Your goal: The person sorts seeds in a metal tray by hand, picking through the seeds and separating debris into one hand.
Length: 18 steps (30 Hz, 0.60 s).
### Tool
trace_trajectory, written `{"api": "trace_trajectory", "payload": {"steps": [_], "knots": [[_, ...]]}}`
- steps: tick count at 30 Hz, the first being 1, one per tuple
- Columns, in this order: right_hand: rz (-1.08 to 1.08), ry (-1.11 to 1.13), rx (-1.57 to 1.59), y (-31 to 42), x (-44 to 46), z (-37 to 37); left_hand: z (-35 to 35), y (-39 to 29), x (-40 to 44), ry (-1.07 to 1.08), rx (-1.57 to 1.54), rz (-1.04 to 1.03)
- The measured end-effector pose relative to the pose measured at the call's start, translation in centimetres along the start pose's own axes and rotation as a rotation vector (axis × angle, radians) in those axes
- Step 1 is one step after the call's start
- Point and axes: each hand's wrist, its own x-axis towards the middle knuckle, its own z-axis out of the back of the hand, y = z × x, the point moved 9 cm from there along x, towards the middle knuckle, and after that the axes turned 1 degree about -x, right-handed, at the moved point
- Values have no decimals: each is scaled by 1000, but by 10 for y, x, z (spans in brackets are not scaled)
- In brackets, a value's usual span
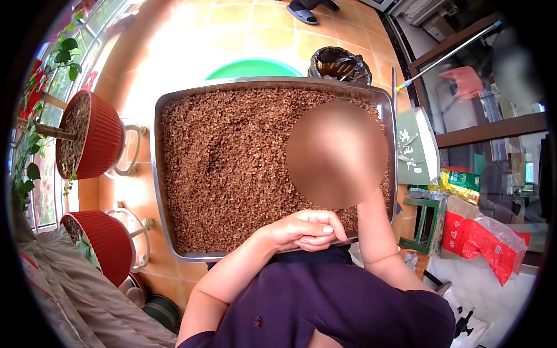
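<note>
A large metal tray (159,191) lies in front of me, filled with small reddish-brown flakes or grains (232,168) that I cannot name for certain. My left hand (307,229) rests at the tray's near edge, palm turned in and fingers curled closed. Whatever those fingers hold, if anything, is hidden. My right forearm (378,229) reaches over the near right part of the tray. A round blurred patch covers my right hand (343,156) and the grains around it, so its fingers do not show.
Red flower pots (104,133) on white stands line the left side. Beyond the tray are a green basin (255,68) and a bin lined with a black bag (339,65). A dark green box (415,148) and a red package (487,240) sit on the right. A person's slippered foot (303,13) shows far ahead.
</note>
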Motion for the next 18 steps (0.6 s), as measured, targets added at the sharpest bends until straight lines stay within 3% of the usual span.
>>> {"api": "trace_trajectory", "payload": {"steps": [2, 7, 13, 18], "knots": [[9, 41, 165, -3, -9, 13, 0, 6, 1, 25, -7, 17], [25, -20, 144, -1, -23, 25, -2, 8, 0, 31, 0, 42], [394, -310, -547, 58, -34, 21, -1, 1, 0, 0, -13, -5], [472, -196, -702, 49, -14, -9, 0, 1, 1, -12, -10, -4]]}}
